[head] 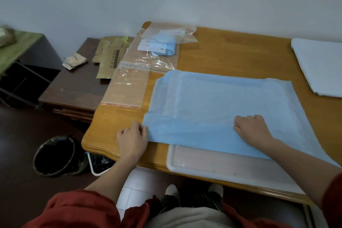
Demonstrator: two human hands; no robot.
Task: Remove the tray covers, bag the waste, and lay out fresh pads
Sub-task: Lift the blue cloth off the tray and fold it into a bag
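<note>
Left hand (pixel 132 139) pinches pad (pixel 222 102) edge; right hand (pixel 251 130) presses pad, fingers bent, hold unclear. One pad, one tray (pixel 212 163), two bags (pixel 127 87).

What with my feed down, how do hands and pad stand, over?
Left hand pinches corner of light blue absorbent pad. Right hand curled on pad, grip unclear. Pad mostly over white plastic tray. Nothing blocking.
</note>
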